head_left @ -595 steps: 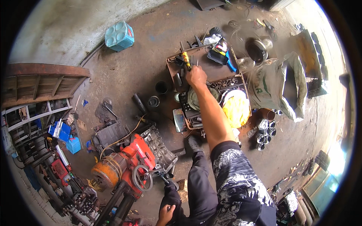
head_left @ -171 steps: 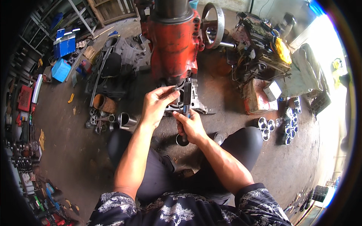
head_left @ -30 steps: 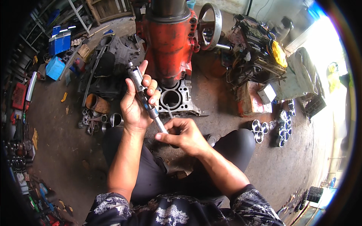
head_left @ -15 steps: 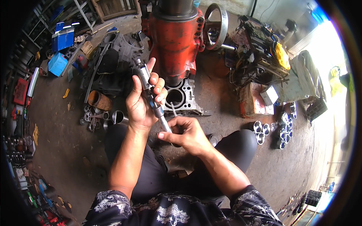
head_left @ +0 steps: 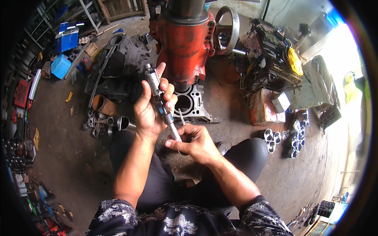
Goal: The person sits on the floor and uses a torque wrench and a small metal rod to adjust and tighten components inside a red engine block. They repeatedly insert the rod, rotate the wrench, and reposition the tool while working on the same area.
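My left hand (head_left: 151, 110) is wrapped around a long grey metal tool (head_left: 156, 91), a rod with a thick dark upper end, held tilted up to the left. Its thin shiny lower end (head_left: 174, 131) runs down into my right hand (head_left: 193, 143), which pinches it between thumb and fingers. Both hands hover above my knees, just in front of a red engine block (head_left: 185, 43) with an open cylinder bore (head_left: 184, 103) at its base.
A grey flywheel (head_left: 230, 29) sits beside the red engine. Dark engine parts (head_left: 118, 67) and metal sleeves (head_left: 118, 120) lie to the left. Shiny pistons (head_left: 293, 135) stand in rows at right, near a cluttered crate (head_left: 271, 59). Blue boxes (head_left: 65, 43) stand far left.
My left hand has lifted the tool slightly and shifted its grip; the right hand stays on the thin lower end. Earlier still, both hands worked low against the engine's base.
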